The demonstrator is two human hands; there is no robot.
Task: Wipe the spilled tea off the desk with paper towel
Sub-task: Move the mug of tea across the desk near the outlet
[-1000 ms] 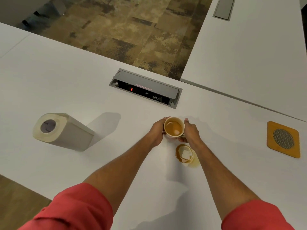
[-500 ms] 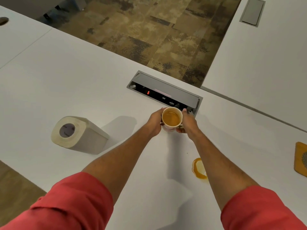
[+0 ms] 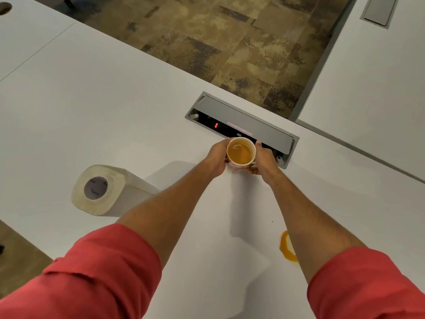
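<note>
White desk surface point(image 3: 96, 107) is filling most of the head view, with patterned brown carpet point(image 3: 230, 42) showing beyond its far edge and a second white desk point(image 3: 372, 93) adjoining at the right. A grey recessed power box point(image 3: 248, 125) is sitting in the desk near the far edge, its flap raised and a small red light glowing inside.

Both forearms are reaching forward from red sleeves point(image 3: 103, 272). The left hand point(image 3: 216, 157) is curling around the left side of a paper cup point(image 3: 241, 154); the right hand point(image 3: 264, 158) is gripping the cup's right side, thumb up near the rim. The cup is standing upright between the two hands, just in front of the power box, holding amber tea well below the rim. Whether its base is touching the desk cannot be told.

The spilled tea point(image 3: 286, 248) is lying as an orange-brown ring on the desk, well nearer the person than the cup, and is partly hidden under the right forearm.

The paper towel roll point(image 3: 101, 192) is lying on its side to the left of the left forearm, well apart from the spill, with its dark core facing the camera.
</note>
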